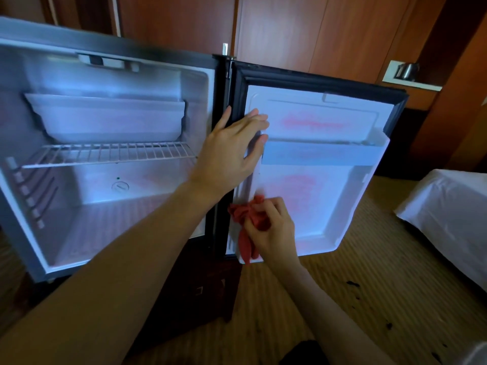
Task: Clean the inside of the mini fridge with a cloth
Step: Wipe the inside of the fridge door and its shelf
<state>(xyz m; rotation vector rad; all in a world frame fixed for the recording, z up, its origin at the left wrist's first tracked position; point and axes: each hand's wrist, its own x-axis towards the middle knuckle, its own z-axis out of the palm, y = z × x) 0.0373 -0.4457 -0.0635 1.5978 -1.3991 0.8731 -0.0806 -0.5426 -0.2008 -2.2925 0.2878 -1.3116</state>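
The mini fridge (110, 164) stands wide open, its white interior lit bluish, with a white tray (105, 119) above a wire shelf (110, 154). Its door (316, 159), swung to the right, has a white inner liner framed by a dark gasket and a shelf rail (319, 154) across the middle. The left hand (232, 148) lies flat with fingers nearly straight against the door's hinge-side edge, fingertips touching the liner. Just below it, the right hand (271, 230) curls its fingers round a bunched red cloth (250, 222), held against the lower inner corner of the door. No readable brand or writing shows; the picture is too blurred.
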